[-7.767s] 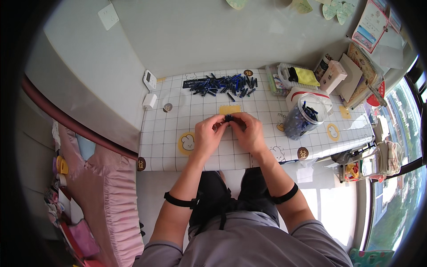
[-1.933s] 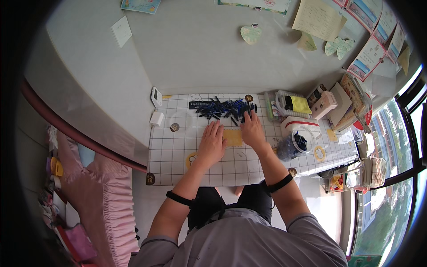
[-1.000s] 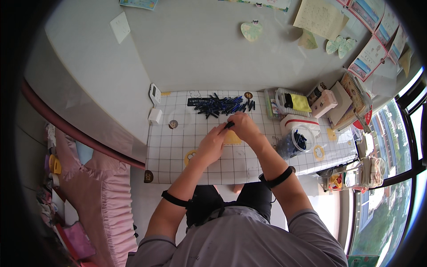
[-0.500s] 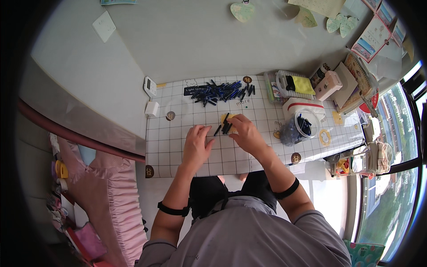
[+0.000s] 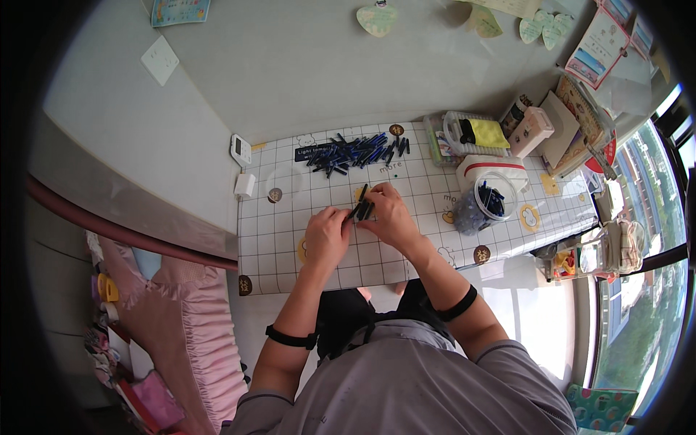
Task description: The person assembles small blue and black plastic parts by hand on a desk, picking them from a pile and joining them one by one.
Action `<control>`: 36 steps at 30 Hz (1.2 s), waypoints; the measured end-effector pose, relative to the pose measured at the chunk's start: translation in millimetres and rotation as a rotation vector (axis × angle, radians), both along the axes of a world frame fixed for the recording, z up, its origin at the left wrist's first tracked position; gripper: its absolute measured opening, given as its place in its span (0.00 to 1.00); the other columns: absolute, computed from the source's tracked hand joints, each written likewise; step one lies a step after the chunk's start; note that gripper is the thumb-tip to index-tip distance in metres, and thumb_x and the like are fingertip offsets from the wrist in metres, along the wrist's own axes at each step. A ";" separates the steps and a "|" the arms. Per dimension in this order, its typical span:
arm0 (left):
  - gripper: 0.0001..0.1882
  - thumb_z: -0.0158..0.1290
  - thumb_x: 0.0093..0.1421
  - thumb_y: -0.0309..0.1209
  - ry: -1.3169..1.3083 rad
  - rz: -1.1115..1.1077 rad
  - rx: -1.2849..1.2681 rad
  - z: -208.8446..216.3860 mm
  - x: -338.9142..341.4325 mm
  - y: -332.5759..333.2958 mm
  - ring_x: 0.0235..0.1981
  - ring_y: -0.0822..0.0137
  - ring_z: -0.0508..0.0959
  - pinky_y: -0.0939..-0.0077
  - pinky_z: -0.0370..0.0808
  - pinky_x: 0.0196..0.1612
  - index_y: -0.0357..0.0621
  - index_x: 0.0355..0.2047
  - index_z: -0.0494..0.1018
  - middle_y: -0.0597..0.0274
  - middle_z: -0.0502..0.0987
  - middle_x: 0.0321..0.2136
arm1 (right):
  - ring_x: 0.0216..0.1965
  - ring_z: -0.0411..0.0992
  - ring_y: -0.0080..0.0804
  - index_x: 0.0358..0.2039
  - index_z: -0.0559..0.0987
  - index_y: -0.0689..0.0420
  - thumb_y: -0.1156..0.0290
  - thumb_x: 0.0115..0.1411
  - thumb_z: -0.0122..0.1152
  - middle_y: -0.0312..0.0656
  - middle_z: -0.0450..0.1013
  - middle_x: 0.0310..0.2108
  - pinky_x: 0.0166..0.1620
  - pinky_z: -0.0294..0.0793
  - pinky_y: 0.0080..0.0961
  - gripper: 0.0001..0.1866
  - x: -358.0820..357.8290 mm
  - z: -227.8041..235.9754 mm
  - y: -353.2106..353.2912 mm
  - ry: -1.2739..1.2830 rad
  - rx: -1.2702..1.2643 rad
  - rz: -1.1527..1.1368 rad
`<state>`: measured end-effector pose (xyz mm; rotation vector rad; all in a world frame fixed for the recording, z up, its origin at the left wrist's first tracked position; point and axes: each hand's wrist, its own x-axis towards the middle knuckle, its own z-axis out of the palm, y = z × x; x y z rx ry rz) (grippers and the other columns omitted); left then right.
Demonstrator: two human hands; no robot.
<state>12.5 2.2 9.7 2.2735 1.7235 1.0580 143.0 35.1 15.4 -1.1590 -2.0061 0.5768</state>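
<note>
My left hand [image 5: 328, 235] pinches one short, thin, dark blue-black stick [image 5: 353, 213] between thumb and fingertips. Close beside it, my right hand [image 5: 392, 217] curls its fingers and thumb around a small bunch of the same dark sticks [image 5: 366, 210]. One stick points up past the fingertips, away from me. The right fingers partly cover the bunch, so its lower ends are hidden. Farther back on the table lies a loose pile of similar dark and blue sticks [image 5: 351, 154]. A clear plastic jar [image 5: 470, 217] to the right holds more of them.
The table [image 5: 272, 254] has a white grid cover. Behind the jar are a white case with a red line [image 5: 493, 168], a clear box with a yellow cloth [image 5: 487, 134] and a pink box [image 5: 528, 132]. A white timer [image 5: 240, 150] stands at the left edge, against the wall.
My left hand has moved right toward the right hand and now pinches one stick that lay loose beside the bunch. The right hand stays around the bunch, its fingers closer in.
</note>
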 end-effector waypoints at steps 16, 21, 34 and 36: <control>0.06 0.49 0.41 0.26 0.013 0.044 -0.079 8.1 8.0 4.6 0.22 0.61 0.69 0.73 0.66 0.24 0.40 0.22 0.68 0.60 0.68 0.20 | 0.30 0.61 0.39 0.21 0.71 0.60 0.75 0.28 0.61 0.42 0.63 0.26 0.33 0.63 0.26 0.14 10.8 0.8 -3.1 -0.068 0.101 0.064; 0.05 0.49 0.41 0.27 0.059 0.049 -0.088 7.9 3.9 3.0 0.21 0.62 0.70 0.74 0.66 0.24 0.41 0.21 0.69 0.62 0.68 0.20 | 0.30 0.61 0.39 0.21 0.70 0.59 0.73 0.28 0.61 0.42 0.63 0.26 0.32 0.63 0.26 0.14 19.8 2.6 -5.8 -0.146 0.122 0.119; 0.05 0.51 0.41 0.29 0.075 0.034 -0.212 17.5 -7.2 -3.4 0.19 0.65 0.70 0.77 0.66 0.22 0.42 0.18 0.68 0.63 0.67 0.18 | 0.27 0.63 0.38 0.20 0.70 0.58 0.74 0.31 0.61 0.41 0.64 0.21 0.31 0.63 0.25 0.12 24.4 8.8 -11.3 -0.102 0.007 0.007; 0.06 0.51 0.41 0.29 0.072 0.025 -0.227 21.3 -8.1 -3.4 0.19 0.65 0.70 0.77 0.66 0.22 0.41 0.19 0.68 0.63 0.68 0.18 | 0.28 0.63 0.38 0.20 0.71 0.58 0.74 0.31 0.60 0.40 0.64 0.21 0.32 0.63 0.25 0.11 23.8 8.7 -11.4 -0.125 0.129 -0.003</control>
